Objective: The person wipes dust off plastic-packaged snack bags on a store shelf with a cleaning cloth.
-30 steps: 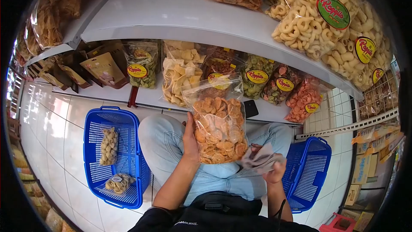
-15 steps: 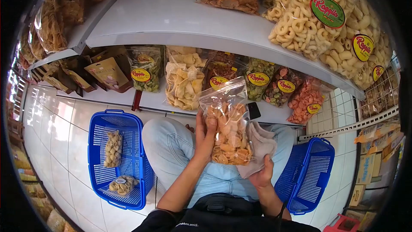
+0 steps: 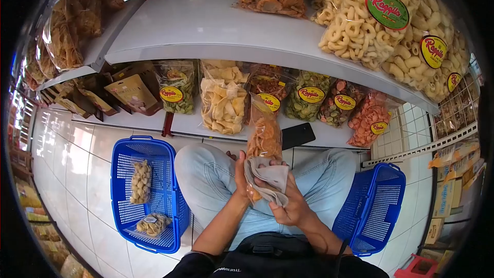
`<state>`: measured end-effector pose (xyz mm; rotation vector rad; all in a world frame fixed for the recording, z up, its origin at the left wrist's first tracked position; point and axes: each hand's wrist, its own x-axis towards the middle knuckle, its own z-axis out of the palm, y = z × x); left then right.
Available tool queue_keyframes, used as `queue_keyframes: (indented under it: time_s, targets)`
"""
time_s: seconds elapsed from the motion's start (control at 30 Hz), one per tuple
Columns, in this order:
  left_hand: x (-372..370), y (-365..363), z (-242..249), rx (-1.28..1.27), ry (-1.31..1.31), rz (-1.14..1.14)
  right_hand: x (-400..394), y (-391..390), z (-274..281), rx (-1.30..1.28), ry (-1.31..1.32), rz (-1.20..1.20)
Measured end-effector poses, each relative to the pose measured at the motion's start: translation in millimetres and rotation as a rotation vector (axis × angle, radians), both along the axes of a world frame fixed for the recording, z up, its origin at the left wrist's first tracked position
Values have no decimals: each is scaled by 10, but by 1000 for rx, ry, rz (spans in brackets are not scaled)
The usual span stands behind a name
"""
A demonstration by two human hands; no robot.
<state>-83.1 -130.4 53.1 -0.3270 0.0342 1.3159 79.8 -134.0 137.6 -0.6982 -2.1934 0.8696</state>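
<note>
A clear bag of orange round crackers (image 3: 264, 135) stands edge-on over my lap. My left hand (image 3: 240, 173) grips its lower left side. My right hand (image 3: 289, 203) presses a grey cloth (image 3: 267, 181) against the lower part of the bag. I sit with knees in light jeans (image 3: 206, 177) below the shelf. The bottom of the bag is hidden behind the cloth and my fingers.
A blue basket (image 3: 125, 201) on my left holds two snack bags. Another blue basket (image 3: 371, 209) stands on my right. The lower shelf (image 3: 185, 123) carries labelled snack bags and a black phone (image 3: 298, 135). The upper shelf (image 3: 206, 25) holds ring-cracker bags (image 3: 360, 20).
The bag has turned from face-on to edge-on and sunk toward my lap. My right hand has brought the cloth from the right side onto the bag's lower part.
</note>
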Motion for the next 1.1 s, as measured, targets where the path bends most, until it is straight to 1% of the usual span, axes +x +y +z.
queue_keyframes:
  time_s: [0.03, 0.07, 0.13, 0.17, 0.23, 0.3, 0.4, 0.43, 0.5, 0.53, 0.57, 0.6, 0.63, 0.67, 0.73, 0.77, 0.8, 0.87, 0.9, 0.93, 1.0, 1.03, 1.1]
  targets:
    - [-38, -11, -177, 1, -27, 7, -15, 45, 7, 35, -24, -7]
    - [-16, -22, -333, 104, -89, 39, -28, 84, 13, 69, -49, -12]
    - [24, -17, -477, 315, -216, 91, -55, 151, 44, 153, -99, -22]
    - [56, -21, -541, 348, -303, 111, -65, 182, 75, 204, -125, -26]
    - [46, 8, -354, 357, -212, 162, -82, 256, 146, 266, -140, -62]
    - [12, 45, -169, 305, 147, 219, -95, 350, 213, 289, -118, -126]
    - [-74, 62, -195, 277, 35, 132, -88, 469, 241, 202, 26, -425]
    - [-92, 62, -212, 252, 14, 134, -69, 570, 380, 214, 25, -342]
    - [-101, 43, -262, 202, -33, 134, -59, 625, 415, 326, -67, -166]
    - [-107, 34, -313, 168, 102, 125, -56, 644, 421, 380, -113, -80]
    - [-113, 26, -363, 134, 237, 107, -82, 655, 422, 375, -117, -115]
    - [-129, 29, -396, 90, 532, 79, -133, 659, 417, 370, -121, -151]
    - [-129, 9, -424, 82, 725, 71, -168, 670, 406, 360, -125, -183]
    - [-130, -11, -427, 67, 918, 54, -179, 715, 434, 287, -94, -219]
    - [-108, 3, -110, 84, 1073, 57, -191, 801, 492, 140, -27, -285]
    - [-97, 13, 13, 74, 1133, 53, -170, 815, 434, 137, -43, -366]
    - [-86, 24, 136, 63, 1192, 47, -130, 832, 386, 114, -60, -368]
    - [-61, 41, 81, -63, 698, 86, -79, 880, 321, 70, -94, -374]
    - [-76, 46, -23, 53, 646, 110, -116, 856, 370, 72, -87, -355]
    - [-91, 49, -128, 167, 588, 129, -116, 827, 375, 115, -140, -315]
    - [-83, 100, -304, 407, 51, 183, -102, 753, 358, 194, -251, -223]
    - [-63, 111, -92, 370, -84, 173, -115, 726, 350, 194, -270, -182]
    - [-58, 47, 35, 166, 560, 216, -136, 650, 390, 228, -320, -109]
